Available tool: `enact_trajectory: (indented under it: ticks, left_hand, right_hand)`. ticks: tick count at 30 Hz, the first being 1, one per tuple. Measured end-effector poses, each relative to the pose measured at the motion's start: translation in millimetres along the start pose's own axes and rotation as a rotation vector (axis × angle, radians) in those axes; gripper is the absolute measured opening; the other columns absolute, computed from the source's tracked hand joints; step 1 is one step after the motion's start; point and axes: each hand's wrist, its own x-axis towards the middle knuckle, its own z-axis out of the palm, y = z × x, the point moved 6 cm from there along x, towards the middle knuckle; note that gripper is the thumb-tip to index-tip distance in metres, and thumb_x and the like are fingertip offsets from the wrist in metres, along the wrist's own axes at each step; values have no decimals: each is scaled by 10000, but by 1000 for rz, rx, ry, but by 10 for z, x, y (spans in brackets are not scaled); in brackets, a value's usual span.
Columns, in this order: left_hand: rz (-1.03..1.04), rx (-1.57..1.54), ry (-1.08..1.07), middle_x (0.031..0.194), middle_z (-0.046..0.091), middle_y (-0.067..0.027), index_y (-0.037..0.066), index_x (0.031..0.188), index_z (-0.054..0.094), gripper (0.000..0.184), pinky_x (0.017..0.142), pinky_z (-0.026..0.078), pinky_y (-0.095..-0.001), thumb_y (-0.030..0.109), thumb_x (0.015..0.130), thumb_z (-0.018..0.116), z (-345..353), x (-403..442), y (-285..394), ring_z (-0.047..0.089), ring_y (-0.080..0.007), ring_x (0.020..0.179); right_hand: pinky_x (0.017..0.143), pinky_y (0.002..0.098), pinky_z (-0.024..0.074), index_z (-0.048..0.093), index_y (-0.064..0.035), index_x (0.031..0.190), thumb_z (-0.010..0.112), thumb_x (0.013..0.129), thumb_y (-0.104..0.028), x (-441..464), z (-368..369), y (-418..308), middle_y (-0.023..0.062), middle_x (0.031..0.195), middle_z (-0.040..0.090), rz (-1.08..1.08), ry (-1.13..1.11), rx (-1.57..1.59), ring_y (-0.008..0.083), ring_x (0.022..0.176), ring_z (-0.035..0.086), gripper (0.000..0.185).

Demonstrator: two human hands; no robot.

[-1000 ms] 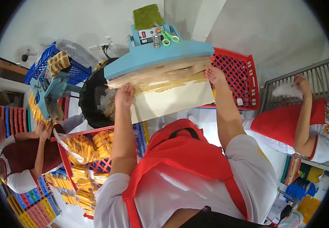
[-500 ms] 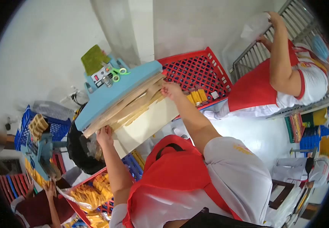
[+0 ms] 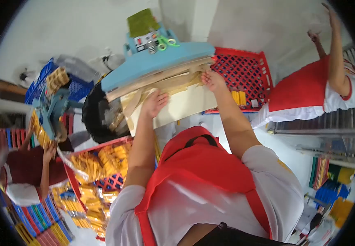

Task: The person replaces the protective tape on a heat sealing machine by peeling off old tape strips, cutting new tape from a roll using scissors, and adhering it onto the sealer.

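Note:
A light blue sealing machine (image 3: 157, 61) has brown tape-like strips (image 3: 165, 80) along its front edge, above a cream work plate (image 3: 181, 104). My left hand (image 3: 155, 103) is over the left part of the plate, fingers apart, beside a loose brown strip; nothing shows in it. My right hand (image 3: 213, 80) is closed at the right end of the strips, thumb and fingers pinched on a strip. Green-handled scissors (image 3: 167, 42) and a green cloth (image 3: 142, 23) lie on top of the machine.
Right of the machine stands a red crate (image 3: 243, 74) with yellow packs. A black-lined bin (image 3: 93, 115) and a crate of yellow packs (image 3: 79, 190) are at left. One co-worker (image 3: 302, 84) stands at right, another (image 3: 29, 168) works at a second blue machine (image 3: 54, 108).
The view has swung back from its tilt. My left hand has left the strips' left end and moved over the plate, opening. The right co-worker's arms are raised higher.

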Motion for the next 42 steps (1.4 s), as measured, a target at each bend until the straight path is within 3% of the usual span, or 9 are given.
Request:
enact_trajectory:
  ticks: [7,14,19,23,28,32,37,39,42]
  left_hand:
    - [-203,-128,-163,1043,497,-163,42,1117,380,401,846,392,-310,328,839,425,658,108,-377,497,-242,929]
    - [174,-505,181,983,501,-147,8,1017,411,378,748,448,-298,344,842,417,499,362,-157,508,-207,853]
    - [-342,-237,-266,963,505,-120,43,1035,439,551,740,434,-316,529,775,413,1422,-105,-443,510,-212,846]
    - [-324,-465,-377,934,506,-92,44,1021,448,666,767,408,-323,633,713,399,1713,-43,-656,502,-211,828]
    - [-74,-733,-164,851,534,-54,93,921,489,517,739,388,-295,573,738,432,1528,-30,-311,499,-189,793]
    - [181,-791,-301,888,520,-59,62,955,486,435,724,408,-323,450,760,495,1159,196,-35,494,-198,763]
    - [321,-836,-111,855,551,-51,121,826,554,159,664,413,-297,270,776,534,427,47,115,512,-200,761]
    - [341,-725,238,829,563,-48,153,805,559,113,612,416,-285,260,775,540,275,-251,219,523,-183,735]
    - [462,-694,272,823,569,-47,126,851,548,167,569,433,-271,279,805,498,-439,-395,208,533,-155,699]
  right_hand:
    - [598,260,448,499,-23,784,483,782,-62,-76,184,172,83,716,530,3,-10,-82,169,649,521,43]
    - [545,254,446,514,-41,732,528,747,-61,-207,65,-90,61,669,533,138,-158,-352,145,614,523,28]
    - [529,252,439,516,-52,727,532,742,-66,-443,319,-180,53,658,531,142,-203,-443,141,597,523,26]
    - [533,245,437,514,-60,735,536,741,-63,-610,556,-201,48,662,534,77,-257,-443,145,590,529,23]
    - [509,238,439,522,-49,751,549,738,-74,-685,581,-309,46,658,537,118,-327,-278,141,569,525,39]
    - [558,240,447,526,-69,726,548,740,-82,-673,356,-297,30,665,545,215,-268,-182,132,610,536,29]
    - [587,247,451,526,-71,721,543,740,-93,-453,-10,-362,37,659,541,187,-131,-147,134,617,531,33]
    - [591,267,450,513,-55,732,541,743,-91,-379,-110,-421,60,685,533,111,-96,-187,155,636,533,47]
    - [566,264,453,506,-41,726,539,736,-80,-343,-30,-289,68,681,533,145,-85,-299,156,628,537,52]
